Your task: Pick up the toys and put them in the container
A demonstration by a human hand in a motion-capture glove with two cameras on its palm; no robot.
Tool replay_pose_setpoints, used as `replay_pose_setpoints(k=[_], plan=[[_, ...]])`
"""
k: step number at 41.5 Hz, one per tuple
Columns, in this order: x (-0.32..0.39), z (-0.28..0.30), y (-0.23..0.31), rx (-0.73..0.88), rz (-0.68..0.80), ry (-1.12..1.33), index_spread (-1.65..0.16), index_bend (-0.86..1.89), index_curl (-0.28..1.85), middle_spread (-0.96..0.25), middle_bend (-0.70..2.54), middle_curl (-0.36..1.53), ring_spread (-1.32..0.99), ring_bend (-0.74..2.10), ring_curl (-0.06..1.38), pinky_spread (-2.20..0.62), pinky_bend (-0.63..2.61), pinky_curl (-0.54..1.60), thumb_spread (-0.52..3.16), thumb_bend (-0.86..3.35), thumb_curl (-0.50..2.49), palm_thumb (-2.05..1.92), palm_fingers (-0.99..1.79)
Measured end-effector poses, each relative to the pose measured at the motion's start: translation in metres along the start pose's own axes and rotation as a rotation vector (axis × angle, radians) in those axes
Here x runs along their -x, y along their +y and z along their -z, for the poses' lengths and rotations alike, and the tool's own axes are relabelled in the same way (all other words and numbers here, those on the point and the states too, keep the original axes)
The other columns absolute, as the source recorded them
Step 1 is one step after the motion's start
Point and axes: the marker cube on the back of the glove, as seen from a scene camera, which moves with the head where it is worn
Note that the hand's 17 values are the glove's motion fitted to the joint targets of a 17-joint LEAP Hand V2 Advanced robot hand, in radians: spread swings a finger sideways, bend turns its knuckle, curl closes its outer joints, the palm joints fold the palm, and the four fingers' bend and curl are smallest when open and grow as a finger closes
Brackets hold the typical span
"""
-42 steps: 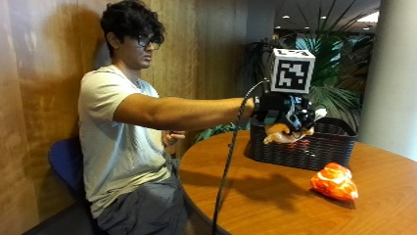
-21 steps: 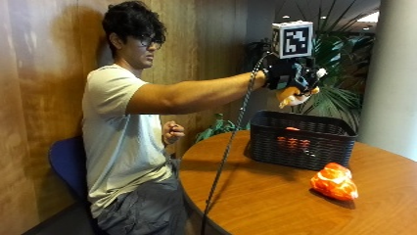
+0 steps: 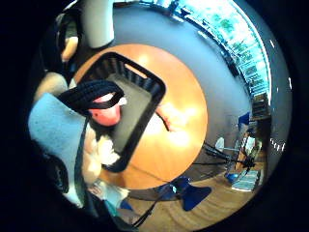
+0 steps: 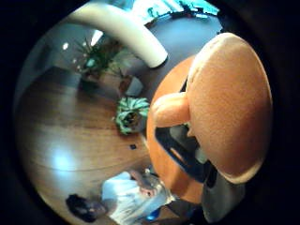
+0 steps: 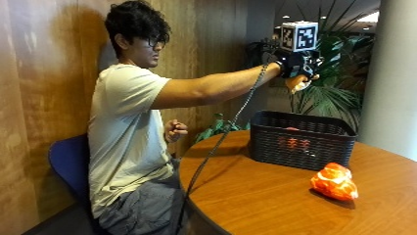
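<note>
Round wooden table: we see the gloved right hand curled round an orange toy high above the basket (release here risks bouncing out)

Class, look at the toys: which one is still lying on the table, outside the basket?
The orange-red toy on the bare wooden table. Another reddish toy lies inside the black basket; a third is held in the gloved right hand.
</note>
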Motion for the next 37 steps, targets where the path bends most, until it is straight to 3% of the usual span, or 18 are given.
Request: replay_pose_setpoints(k=[17, 23, 31, 37], plan=[[0.022, -0.032, -0.022, 0.148, -0.020, 0.049, -0.37, 0.66, 0.80, -0.30, 0.71, 0.73, -0.61, 1.18, 0.83, -0.38, 1.47, 0.52, 0.50, 0.37, 1.32, 0.69, 0.19], [0.021, -0.042, -0.025, 0.225, -0.109, 0.088, -0.34, 0.50, 0.76, -0.18, 0.48, 0.66, -0.42, 0.89, 0.78, -0.23, 1.50, 0.52, 0.72, 0.41, 1.33, 0.58, -0.28], [0.007, -0.048, -0.017, 0.284, -0.131, 0.115, -0.30, 0.15, 0.62, -0.05, 0.21, 0.55, -0.23, 0.59, 0.68, -0.07, 1.48, 0.47, 0.97, 0.31, 1.18, 0.39, -0.36], [0.010, -0.046, -0.013, 0.285, -0.115, 0.122, -0.28, 0.13, 0.54, 0.00, 0.11, 0.48, -0.11, 0.41, 0.61, -0.01, 1.40, 0.44, 1.09, 0.27, 1.05, 0.35, -0.31]])
